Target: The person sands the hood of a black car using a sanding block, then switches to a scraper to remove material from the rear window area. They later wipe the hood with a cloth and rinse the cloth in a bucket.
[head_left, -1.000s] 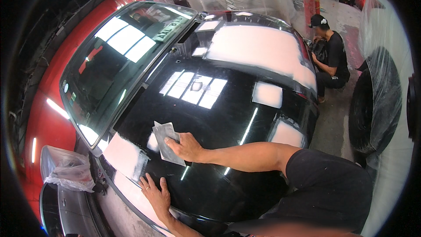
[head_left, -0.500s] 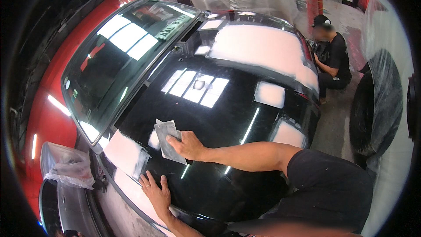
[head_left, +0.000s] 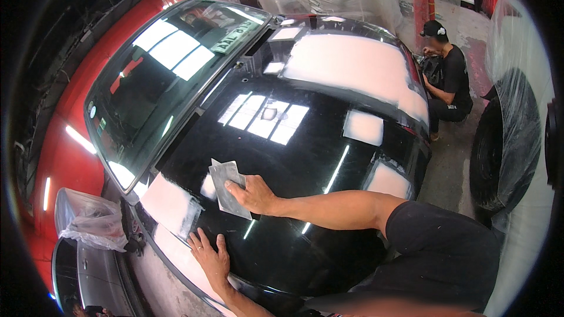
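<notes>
My right hand (head_left: 257, 194) grips a pair of thin, stiff-looking grey rectangular plates (head_left: 229, 183), overlapping, with the thumb on top. They are held over a small pale patch (head_left: 208, 188) on a glossy black car panel (head_left: 282, 170); whether they touch it I cannot tell. My left hand (head_left: 212, 257) lies flat with fingers spread near the panel's near-left edge. Its fingertips reach the lower border of a pale pink filler or primer patch (head_left: 170, 201) with greyish smears. Nothing is held in that hand.
The car's sloping window (head_left: 176, 76) rises at the left. More pink patches (head_left: 352, 64) cover the far side. A person in black (head_left: 449, 76) squats beyond the right corner. Plastic-wrapped things (head_left: 94, 223), a plastic-draped wheel (head_left: 499, 141) and a red car (head_left: 70, 123) stand around.
The view has shifted slightly. Both of my hands keep nearly the same places on the panel. The squatting person has raised one hand toward the head.
</notes>
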`<state>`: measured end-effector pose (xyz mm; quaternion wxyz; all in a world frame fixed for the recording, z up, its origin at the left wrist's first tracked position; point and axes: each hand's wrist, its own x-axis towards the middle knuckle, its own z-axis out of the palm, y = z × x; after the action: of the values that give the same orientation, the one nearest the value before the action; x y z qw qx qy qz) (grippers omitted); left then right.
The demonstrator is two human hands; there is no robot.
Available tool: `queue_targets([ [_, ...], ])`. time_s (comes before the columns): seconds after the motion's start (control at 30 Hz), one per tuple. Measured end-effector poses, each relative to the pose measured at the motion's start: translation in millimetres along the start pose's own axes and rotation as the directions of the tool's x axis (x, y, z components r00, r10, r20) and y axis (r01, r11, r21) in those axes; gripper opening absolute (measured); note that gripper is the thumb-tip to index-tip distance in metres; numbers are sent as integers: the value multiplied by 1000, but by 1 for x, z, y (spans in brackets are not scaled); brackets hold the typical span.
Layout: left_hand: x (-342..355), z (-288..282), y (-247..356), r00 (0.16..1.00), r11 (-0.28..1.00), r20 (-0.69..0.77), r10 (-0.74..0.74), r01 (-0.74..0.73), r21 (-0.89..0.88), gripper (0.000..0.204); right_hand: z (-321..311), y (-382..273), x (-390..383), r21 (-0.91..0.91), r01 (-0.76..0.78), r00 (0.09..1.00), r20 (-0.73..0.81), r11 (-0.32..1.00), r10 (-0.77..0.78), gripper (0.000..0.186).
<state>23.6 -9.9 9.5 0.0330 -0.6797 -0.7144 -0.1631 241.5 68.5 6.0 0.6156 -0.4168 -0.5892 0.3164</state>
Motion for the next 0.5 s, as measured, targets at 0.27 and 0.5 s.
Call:
queue_targets([
  [0.27,-1,1,-1,1000,1000,4,2,-2,0,68,1,1,0,5,18,1000,-26,1000,-18,48],
  [0.5,-1,-1,0,1000,1000,0,8,-8,-7,68,0,-1,-1,41,-12,1000,-5,999,12,48],
])
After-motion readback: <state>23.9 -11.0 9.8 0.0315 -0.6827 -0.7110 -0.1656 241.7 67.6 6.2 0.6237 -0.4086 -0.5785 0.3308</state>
